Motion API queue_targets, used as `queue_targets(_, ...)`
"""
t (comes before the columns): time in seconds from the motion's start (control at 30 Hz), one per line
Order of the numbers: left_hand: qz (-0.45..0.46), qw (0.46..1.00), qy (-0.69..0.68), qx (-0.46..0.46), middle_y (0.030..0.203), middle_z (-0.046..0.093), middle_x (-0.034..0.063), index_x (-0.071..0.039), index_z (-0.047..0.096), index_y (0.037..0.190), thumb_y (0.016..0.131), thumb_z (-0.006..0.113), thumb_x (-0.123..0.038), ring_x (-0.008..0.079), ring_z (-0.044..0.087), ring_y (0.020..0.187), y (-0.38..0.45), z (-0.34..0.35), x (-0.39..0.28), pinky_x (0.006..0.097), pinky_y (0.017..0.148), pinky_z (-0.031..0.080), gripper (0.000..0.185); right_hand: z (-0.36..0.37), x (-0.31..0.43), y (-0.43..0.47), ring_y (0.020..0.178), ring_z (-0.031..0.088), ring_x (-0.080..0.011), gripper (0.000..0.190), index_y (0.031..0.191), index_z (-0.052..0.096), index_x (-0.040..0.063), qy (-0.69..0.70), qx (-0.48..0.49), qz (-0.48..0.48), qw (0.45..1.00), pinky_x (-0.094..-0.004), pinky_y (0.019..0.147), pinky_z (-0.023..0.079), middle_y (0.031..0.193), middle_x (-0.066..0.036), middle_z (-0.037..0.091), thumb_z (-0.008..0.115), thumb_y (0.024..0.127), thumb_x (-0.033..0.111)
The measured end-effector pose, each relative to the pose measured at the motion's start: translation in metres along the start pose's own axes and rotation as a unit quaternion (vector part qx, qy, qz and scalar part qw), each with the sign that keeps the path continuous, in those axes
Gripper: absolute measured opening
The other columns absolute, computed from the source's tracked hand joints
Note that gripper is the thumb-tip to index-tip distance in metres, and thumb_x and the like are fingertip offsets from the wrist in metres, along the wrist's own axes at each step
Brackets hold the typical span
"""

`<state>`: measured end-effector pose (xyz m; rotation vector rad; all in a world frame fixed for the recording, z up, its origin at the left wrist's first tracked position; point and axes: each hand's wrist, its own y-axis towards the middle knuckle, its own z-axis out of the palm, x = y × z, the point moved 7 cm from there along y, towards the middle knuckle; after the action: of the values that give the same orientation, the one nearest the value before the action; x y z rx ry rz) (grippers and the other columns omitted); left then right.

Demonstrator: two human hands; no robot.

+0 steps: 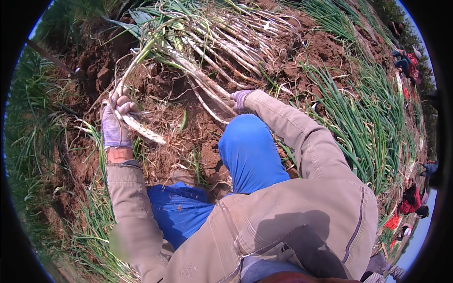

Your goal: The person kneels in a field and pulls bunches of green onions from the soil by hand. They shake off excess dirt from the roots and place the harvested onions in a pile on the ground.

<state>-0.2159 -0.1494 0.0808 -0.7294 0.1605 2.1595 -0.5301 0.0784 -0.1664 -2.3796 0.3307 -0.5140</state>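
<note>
My left hand (pixel 118 118), in a soiled light purple work glove, is closed around the white shanks of a few green onions (pixel 143 131). Their roots point down to the right and their tops rise towards the pile. My right hand (pixel 241 98), in a similar glove, is beside my raised blue-clad knee, at the lower end of some long white onion shanks (pixel 205 81); my sleeve and the angle hide most of its fingers. Above both hands lies a large pile of pulled green onions (pixel 233 42), with white shanks to the right and green leaves to the upper left.
Reddish clods of soil (pixel 208 155) and loose roots lie before me. Rows of green onion leaves (pixel 368 141) stretch along the right, with more leaves (pixel 32 141) at the left. A thin dark rod (pixel 49 55) slants at the upper left. Several people (pixel 412 65) are at the far right.
</note>
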Motion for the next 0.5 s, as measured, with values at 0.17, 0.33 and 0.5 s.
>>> queue_targets(0.17, 0.160, 0.974, 0.148, -0.056, 0.074, 0.046, -0.0031, 0.011, 0.043, 0.132, 0.104, 0.043, -0.017, 0.0046, 0.045, 0.055, -0.078, 0.086, -0.047, 0.0260, 0.064, 0.046, 0.040, -0.084, -0.105, -0.021, 0.131, 0.048, -0.0336, 0.069, 0.139, 0.048, 0.007, 0.136, -0.390, 0.239, 0.879, -0.0415, 0.109, 0.038, 0.143, -0.018, 0.048, 0.064, 0.087, 0.048)
queue_targets(0.33, 0.139, 0.980, -0.034, 0.135, 0.072, 0.041, -0.0035, 0.009, 0.035, 0.138, 0.104, 0.038, -0.015, 0.0045, 0.041, 0.049, -0.084, 0.091, -0.062, 0.0270, 0.063, 0.042, 0.042, -0.098, -0.185, -0.005, 0.136, 0.042, -0.0332, 0.069, 0.143, 0.043, 0.007, 0.142, -0.384, 0.296, 0.863, -0.0402, 0.115, 0.030, 0.147, -0.020, 0.042, 0.058, 0.090, 0.048)
queue_targets(0.5, 0.122, 0.992, 0.022, 0.034, 0.077, 0.037, -0.0032, 0.011, 0.028, 0.143, 0.106, 0.038, -0.015, 0.0046, 0.039, 0.053, -0.077, 0.056, -0.051, 0.0308, 0.074, 0.043, 0.046, -0.105, -0.123, -0.003, 0.112, 0.060, -0.0335, 0.053, 0.125, 0.059, 0.009, 0.026, -0.334, 0.318, 0.887, -0.0431, 0.096, 0.047, 0.116, -0.018, 0.064, 0.063, 0.086, 0.046)
